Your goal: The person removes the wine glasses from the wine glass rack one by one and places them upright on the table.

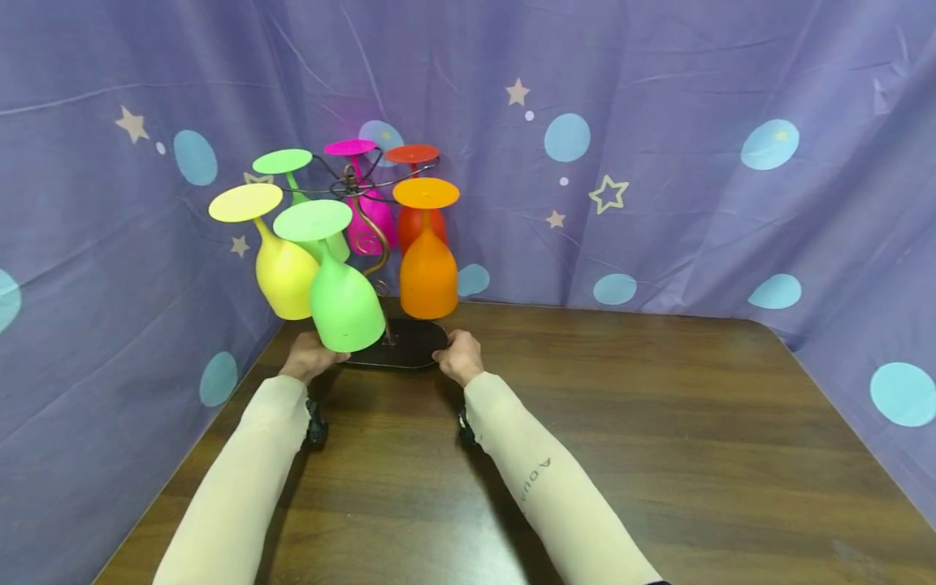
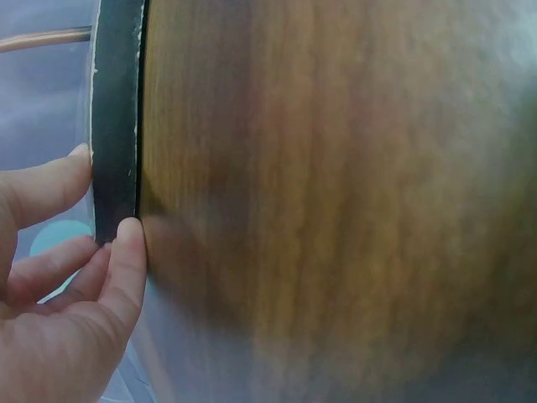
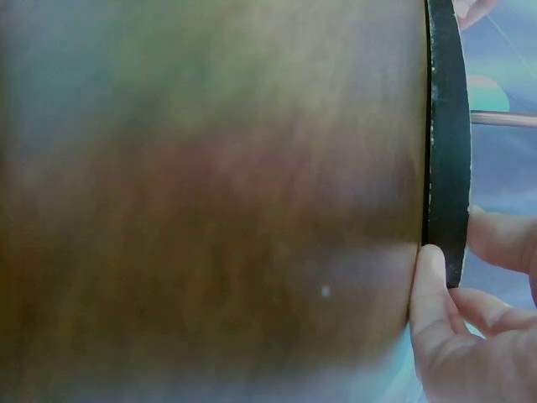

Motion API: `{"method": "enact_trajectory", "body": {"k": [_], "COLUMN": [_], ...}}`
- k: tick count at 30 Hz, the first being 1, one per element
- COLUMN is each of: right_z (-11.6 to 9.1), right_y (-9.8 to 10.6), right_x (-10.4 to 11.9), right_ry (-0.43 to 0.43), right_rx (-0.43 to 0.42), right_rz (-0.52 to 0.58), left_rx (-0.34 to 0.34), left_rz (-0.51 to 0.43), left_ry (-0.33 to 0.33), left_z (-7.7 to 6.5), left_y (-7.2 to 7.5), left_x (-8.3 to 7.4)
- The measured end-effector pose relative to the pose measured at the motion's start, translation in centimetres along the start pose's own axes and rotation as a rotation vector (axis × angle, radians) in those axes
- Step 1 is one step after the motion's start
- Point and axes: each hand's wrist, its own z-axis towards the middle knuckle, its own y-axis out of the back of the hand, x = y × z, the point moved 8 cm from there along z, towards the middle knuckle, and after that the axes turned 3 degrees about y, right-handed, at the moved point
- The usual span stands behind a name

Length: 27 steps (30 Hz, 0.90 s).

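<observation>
A metal wine glass rack with a curled stem (image 1: 374,236) and a flat black oval base (image 1: 413,345) stands at the far left of the table. Plastic wine glasses hang upside down from its arms: a yellow one (image 1: 287,276), a green one in front (image 1: 345,309), an orange one (image 1: 428,280), with a red (image 1: 433,221), a magenta (image 1: 376,223) and another green one (image 1: 338,245) behind. My left hand (image 1: 310,356) pinches the base's left end, partly hidden by the front green glass. At the right end, my right hand (image 1: 461,356) pinches it between thumb and fingers.
The brown wooden table (image 1: 643,422) extends to the right and toward me. A purple curtain (image 1: 658,203) with stars and blue spots hangs close behind the rack and along the left side.
</observation>
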Motion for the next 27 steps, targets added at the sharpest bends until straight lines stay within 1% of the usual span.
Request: {"method": "enact_trajectory", "body": {"k": [2, 9, 13, 17, 18, 23, 27], "right_z": [-0.1, -0.3, -0.3, -0.4, 0.0, -0.2, -0.9], "right_y": [0.2, 0.7, 0.9, 1.1, 0.9, 1.4, 2.2], "right_x": [0.0, 0.0, -0.2, -0.5, -0.9, -1.2, -1.4], "right_ry": [0.001, 0.023, 0.028, 0.014, 0.029, 0.038, 0.018], "right_rx": [0.001, 0.008, 0.012, 0.033, 0.025, 0.039, 0.04], "right_rz": [-0.007, -0.015, -0.004, 0.008, 0.002, -0.004, -0.001], "left_rx": [0.012, 0.065, 0.063, 0.052, 0.047, 0.032, 0.051], "left_rz": [-0.007, -0.092, -0.126, -0.15, -0.157, -0.174, -0.181], "left_ry": [-0.004, 0.024, -0.001, -0.006, -0.007, -0.028, -0.047], "left_z": [-0.1, -0.3, -0.7, -0.8, -0.8, -0.9, -1.0], "left_y": [0.0, -0.4, -0.5, -0.7, -0.7, -1.2, -1.9], "left_x": [-0.2, -0.1, -0.5, -0.6, -0.6, -1.0, -1.5]}}
